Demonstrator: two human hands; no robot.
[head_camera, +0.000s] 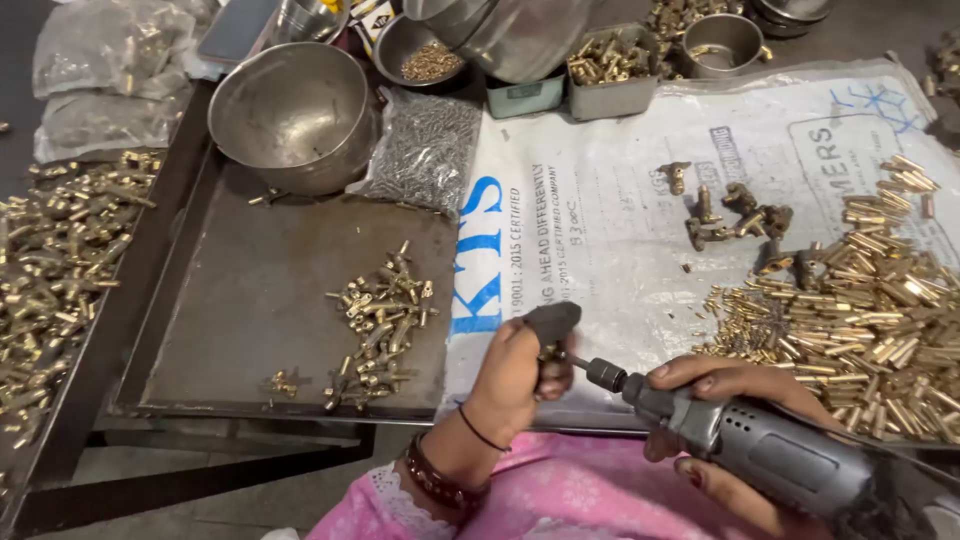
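Note:
My left hand (520, 368), with a dark cover on the thumb, pinches a small brass fitting (551, 352) upright at the table's near edge. My right hand (735, 425) grips a grey electric screwdriver (770, 450) lying nearly level, its bit (580, 362) pointing left and touching the fitting. Both hands hover over a white printed sack sheet (620, 200). A big heap of brass pins (880, 300) lies just right of the tool. A small pile of brass fittings (380, 320) sits on a dark metal tray (250, 300) to the left.
A steel bowl (295, 115) stands at the tray's far end beside a bag of small screws (425, 150). A few brass valve bodies (735, 215) lie on the sheet. Metal tins of brass parts (610, 70) line the back. More brass fittings (50, 270) cover the far left.

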